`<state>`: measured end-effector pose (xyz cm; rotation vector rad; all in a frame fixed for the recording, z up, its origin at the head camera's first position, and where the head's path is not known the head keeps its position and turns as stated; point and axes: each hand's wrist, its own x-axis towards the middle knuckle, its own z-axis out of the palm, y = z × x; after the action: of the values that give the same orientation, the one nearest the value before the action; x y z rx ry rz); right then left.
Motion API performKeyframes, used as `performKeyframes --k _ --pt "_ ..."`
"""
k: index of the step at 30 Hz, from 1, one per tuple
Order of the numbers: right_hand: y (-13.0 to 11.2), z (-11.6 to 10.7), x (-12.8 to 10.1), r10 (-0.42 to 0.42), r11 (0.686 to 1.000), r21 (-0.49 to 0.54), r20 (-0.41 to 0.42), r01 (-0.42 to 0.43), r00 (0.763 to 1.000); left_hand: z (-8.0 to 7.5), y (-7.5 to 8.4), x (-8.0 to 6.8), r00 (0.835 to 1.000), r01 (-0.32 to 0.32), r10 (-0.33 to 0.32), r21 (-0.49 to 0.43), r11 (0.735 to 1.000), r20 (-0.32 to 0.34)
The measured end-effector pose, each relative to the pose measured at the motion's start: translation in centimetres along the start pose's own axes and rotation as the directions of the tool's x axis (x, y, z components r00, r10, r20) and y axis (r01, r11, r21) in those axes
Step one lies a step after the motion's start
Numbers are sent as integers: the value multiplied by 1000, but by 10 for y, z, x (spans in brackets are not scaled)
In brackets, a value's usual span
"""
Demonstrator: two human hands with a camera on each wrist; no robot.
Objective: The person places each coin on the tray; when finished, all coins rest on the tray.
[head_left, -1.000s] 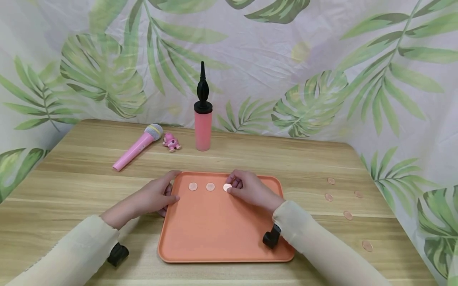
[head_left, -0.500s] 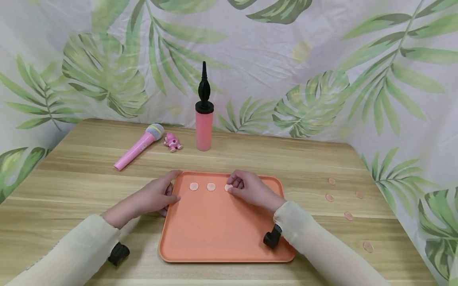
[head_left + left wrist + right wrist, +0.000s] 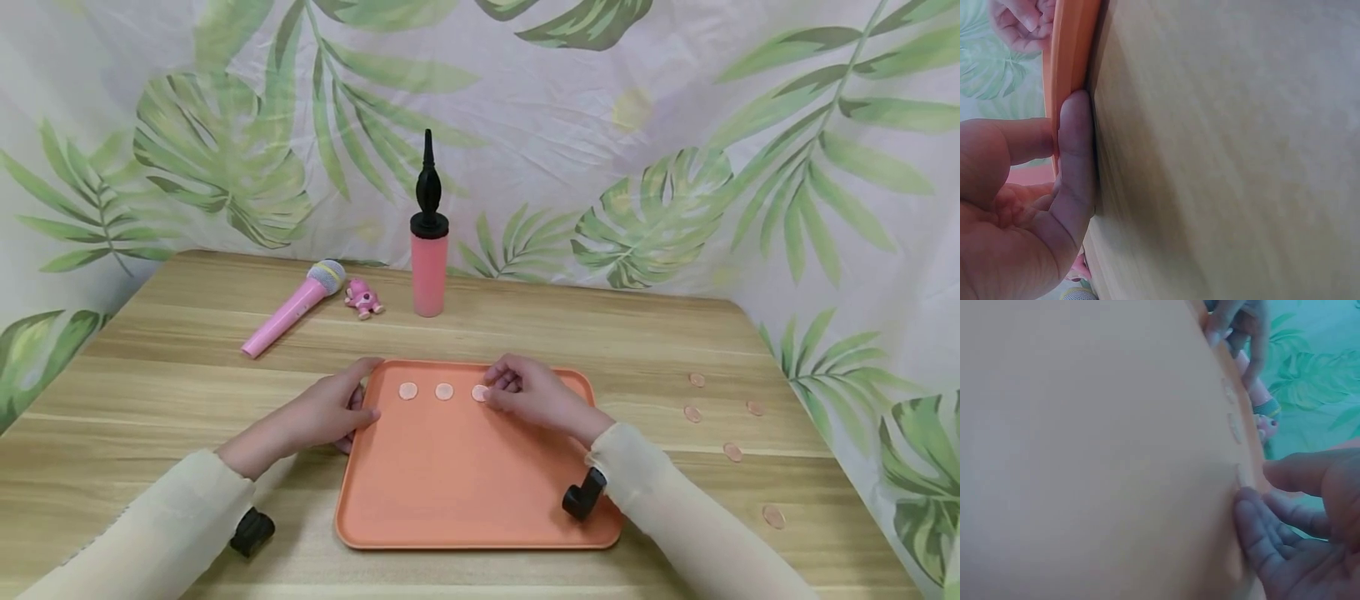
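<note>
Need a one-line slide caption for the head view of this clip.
Left hand grips the rim of the orange plastic tray while right hand touches the third small round pink disc.

Staged tabletop set — leaf-print backdrop [image 3: 637, 125] behind wooden table [image 3: 525, 325].

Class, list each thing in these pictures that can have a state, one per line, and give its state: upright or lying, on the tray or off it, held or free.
Left hand: grips the tray's left edge.
Right hand: fingertips on the third disc.
Tray: flat on the table.
Three discs: lying in a row in the tray.
Loose discs: flat on the table, right of the tray.
Pump: upright.
Toy microphone: lying down.
Pink figure: lying free beside the microphone.
</note>
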<state>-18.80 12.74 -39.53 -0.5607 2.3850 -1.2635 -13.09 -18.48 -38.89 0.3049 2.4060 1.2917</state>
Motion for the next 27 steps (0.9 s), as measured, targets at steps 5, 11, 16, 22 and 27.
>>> performKeyframes --k 5,11,16,22,27 --pt "4 -12 -9 -24 999 45 -9 25 1000 0 -1 -1 1000 14 -14 -7 1000 1" --pt "15 -33 -25 -79 995 54 -129 87 989 0 -1 0 1000 4 -4 1 1000 -1" --pt "29 -54 -37 -67 994 75 -220 85 973 -1 -2 0 1000 5 -5 1 1000 1" --pt "48 -80 -55 -26 998 38 -321 40 947 -1 -3 0 1000 3 -3 -8 1000 3" --pt "64 -99 -68 24 999 31 -377 -13 926 0 -2 0 1000 0 0 -11 1000 1"
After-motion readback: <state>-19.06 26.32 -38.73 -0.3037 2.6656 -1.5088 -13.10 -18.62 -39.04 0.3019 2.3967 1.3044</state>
